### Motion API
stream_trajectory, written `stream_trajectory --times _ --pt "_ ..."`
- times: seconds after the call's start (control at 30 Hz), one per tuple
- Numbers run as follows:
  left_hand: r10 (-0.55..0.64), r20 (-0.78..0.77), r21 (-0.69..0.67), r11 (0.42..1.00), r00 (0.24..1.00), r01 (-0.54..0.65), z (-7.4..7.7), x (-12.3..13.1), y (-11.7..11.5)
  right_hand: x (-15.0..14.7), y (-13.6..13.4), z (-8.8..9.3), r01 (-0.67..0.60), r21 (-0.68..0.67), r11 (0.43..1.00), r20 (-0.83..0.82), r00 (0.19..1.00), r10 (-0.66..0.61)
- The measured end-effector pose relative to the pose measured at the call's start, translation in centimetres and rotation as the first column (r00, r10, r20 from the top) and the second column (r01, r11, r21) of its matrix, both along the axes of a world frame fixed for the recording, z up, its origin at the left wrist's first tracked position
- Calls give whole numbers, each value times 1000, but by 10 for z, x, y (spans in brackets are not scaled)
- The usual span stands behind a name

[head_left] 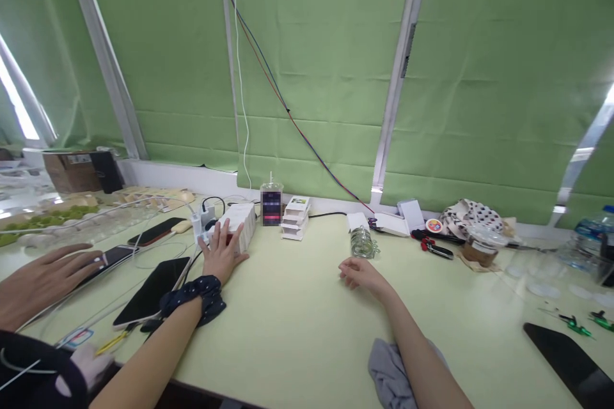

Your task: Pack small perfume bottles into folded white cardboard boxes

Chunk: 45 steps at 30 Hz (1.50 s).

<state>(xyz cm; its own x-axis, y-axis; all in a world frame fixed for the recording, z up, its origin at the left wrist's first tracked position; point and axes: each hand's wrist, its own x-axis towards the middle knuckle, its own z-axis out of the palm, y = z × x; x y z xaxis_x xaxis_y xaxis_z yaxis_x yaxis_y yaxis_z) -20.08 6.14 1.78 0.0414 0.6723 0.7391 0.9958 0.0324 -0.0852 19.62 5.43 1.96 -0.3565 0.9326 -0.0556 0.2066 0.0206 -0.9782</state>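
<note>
My left hand (pixel 221 250) lies with its fingers spread over the near end of a row of small white boxes (pixel 245 223). A dark dotted scrunchie (pixel 204 300) is round that wrist. My right hand (pixel 365 276) rests low over the table, its fingers loosely bent and a little apart, with nothing visible in them. Just beyond it stands a stack of clear, greenish ring-like pieces (pixel 362 243), apart from the fingertips. Between the hands, farther back, is a short stack of white boxes (pixel 295 218), the top one with a green print.
At left a co-worker's hand (pixel 52 281) touches a phone (pixel 112 261). Another phone (pixel 153 291) and cables lie nearby. Behind is a lit screen (pixel 272 206). Toward the right are red-black pliers (pixel 436 248), a lidded cup (pixel 482 246), a grey cloth (pixel 391 374) and a black phone (pixel 570 358).
</note>
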Motion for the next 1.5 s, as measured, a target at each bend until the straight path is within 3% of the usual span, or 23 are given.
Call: stream_trajectory --times 0.1,0.2,0.27,0.43,0.57,0.7,0.9,1.2,1.33,1.5 --pt "-160 -103 -70 986 982 154 -1 8 1 -2 3 -4 -4 14 1000 29 1000 4" --pt "-404 -208 -234 905 891 356 0 17 12 -3 8 -11 -1 41 999 67 998 -1" --pt "-478 -215 -293 863 851 411 0 24 25 -4 12 -16 8 56 998 79 997 -13" --pt "-438 -141 -276 879 888 390 -5 47 65 -5 17 -21 26 70 997 69 997 -31" --pt "-367 -122 -172 923 922 344 -6 67 89 -6 16 -16 27 68 997 84 996 -33" --pt "-334 -105 -82 941 937 327 -3 79 104 -8 16 -11 23 66 998 102 994 -29" --pt "-335 -77 -59 942 939 331 1 86 115 -9 18 -7 23 63 998 111 993 -30" --pt "-196 -218 -27 980 956 195 2 80 109 -8 20 -8 24 72 997 105 994 -32" --pt "-303 -290 69 940 908 335 -5 85 94 -8 21 -8 19 73 997 116 993 -28" --pt "-538 -321 86 803 779 590 -6 115 49 -9 24 -10 30 86 996 124 991 -40"
